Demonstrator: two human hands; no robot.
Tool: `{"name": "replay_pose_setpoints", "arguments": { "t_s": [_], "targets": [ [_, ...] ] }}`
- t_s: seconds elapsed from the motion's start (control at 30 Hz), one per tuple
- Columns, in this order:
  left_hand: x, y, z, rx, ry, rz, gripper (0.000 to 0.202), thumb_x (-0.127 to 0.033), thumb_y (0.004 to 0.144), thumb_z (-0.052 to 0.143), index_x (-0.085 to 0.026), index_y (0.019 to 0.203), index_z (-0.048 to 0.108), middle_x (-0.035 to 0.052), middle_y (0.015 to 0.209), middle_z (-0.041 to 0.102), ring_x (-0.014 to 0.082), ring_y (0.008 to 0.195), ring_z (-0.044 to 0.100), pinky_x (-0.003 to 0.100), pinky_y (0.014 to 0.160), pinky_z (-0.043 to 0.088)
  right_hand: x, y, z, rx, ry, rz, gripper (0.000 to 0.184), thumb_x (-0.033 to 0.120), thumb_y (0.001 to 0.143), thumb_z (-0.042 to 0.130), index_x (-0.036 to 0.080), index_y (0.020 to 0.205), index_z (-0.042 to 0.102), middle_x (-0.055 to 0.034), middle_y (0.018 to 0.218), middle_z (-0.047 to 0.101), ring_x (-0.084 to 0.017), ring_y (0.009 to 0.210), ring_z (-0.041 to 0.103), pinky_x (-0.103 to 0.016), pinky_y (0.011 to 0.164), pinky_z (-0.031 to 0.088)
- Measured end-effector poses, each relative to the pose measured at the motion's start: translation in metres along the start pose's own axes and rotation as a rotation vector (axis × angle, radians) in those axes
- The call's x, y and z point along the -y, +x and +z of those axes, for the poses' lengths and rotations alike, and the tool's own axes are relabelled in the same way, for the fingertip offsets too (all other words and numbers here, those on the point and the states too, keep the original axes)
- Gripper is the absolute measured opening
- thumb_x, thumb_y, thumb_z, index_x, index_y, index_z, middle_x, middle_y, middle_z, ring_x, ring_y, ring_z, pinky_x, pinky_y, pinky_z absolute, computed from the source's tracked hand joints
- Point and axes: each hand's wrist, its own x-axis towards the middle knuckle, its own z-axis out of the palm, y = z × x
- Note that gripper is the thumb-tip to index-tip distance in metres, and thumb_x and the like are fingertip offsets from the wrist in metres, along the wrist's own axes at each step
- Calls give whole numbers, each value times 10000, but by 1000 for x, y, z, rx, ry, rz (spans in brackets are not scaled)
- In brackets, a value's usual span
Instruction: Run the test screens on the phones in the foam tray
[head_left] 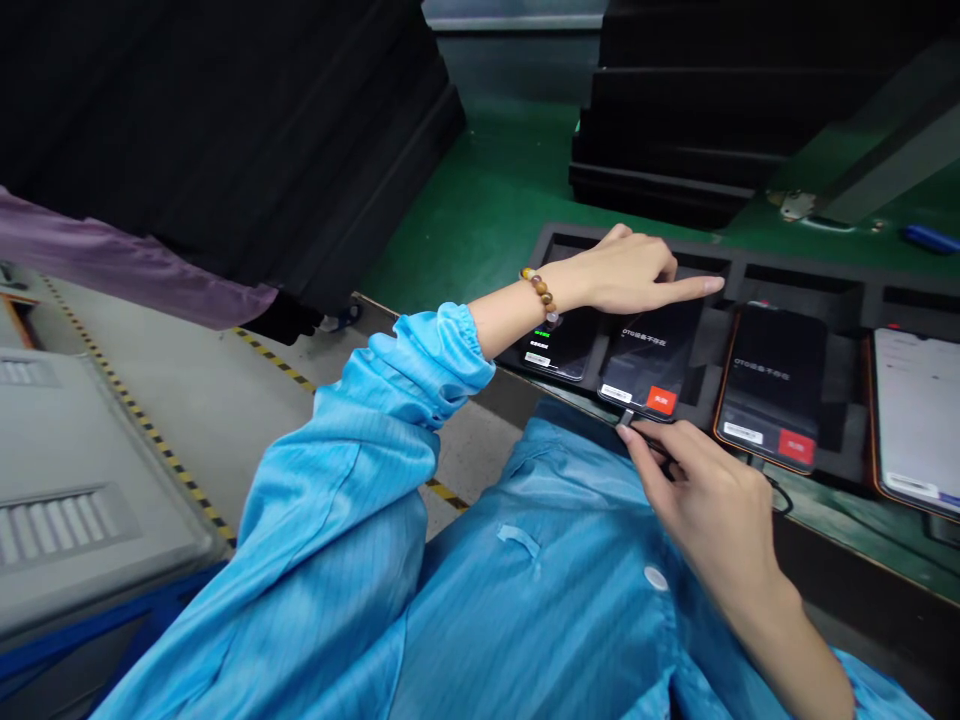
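Desk (480, 215): green surface. Tray (795, 268): matt black foam.

Phone (651, 362) between the fingers of both hands: black screen, pale grey text line, red square at its near corner, white label strip beside it. Phone (562, 345) under the left wrist: black, small green mark, white label. Phone (772, 390) just right of the right fingers: black screen, orange-red rim, red square, white label. Far-right phone (919, 420): white-grey screen, orange rim.

Sleeve (360, 480): bright blue, fine stripes. Bracelet (541, 292): brown and amber beads. Cable (780, 495): black.

Floor (225, 400): grey, yellow-and-black hazard stripe. Stacked trays (675, 130): black. Another person's sleeve (127, 260): purple.
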Motion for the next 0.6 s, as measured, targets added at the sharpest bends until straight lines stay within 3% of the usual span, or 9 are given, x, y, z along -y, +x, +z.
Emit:
{"name": "replay_pose_setpoints", "arguments": {
  "t_s": [0.27, 0.4, 0.5, 0.6],
  "targets": [
    [-5, -3, -3, 28, 51, 0, 728, -749, 1091, 392, -180, 785, 728, 87, 796, 692, 327, 1013, 693, 587, 1137, 399, -9, -2, 5, 45, 156, 66, 176, 392, 1080, 698, 240, 1082, 787, 52, 1000, 784, -100, 804, 746, -248, 686, 471],
    [-2, -3, -3, 27, 131, 6, 768, -777, 1089, 363, -175, 824, 760, 101, 849, 720, 322, 1013, 695, 579, 1127, 422, -5, 0, 5, -7, 123, 52, 193, 384, 1065, 719, 206, 1009, 768, 20, 945, 779, -123, 787, 749, -274, 690, 491],
    [-6, -9, -5, 9, 182, 37, 719, -684, 1137, 327, -169, 993, 809, 136, 1076, 778, 333, 1165, 691, 583, 1207, 382, -10, -5, -14, -110, 76, -95, 197, 339, 1026, 768, 168, 1122, 745, -40, 1016, 783, -165, 895, 758, -297, 817, 557],
    [-36, -30, -13, -99, 186, 95, 520, -546, 1155, 413, -202, 1369, 740, 142, 1435, 720, 327, 1354, 635, 562, 1256, 372, -41, -28, -46, -309, 26, -125, 266, 248, 956, 815, 204, 1203, 726, -56, 1075, 789, -214, 1016, 753, -376, 966, 577]
  ]
}}
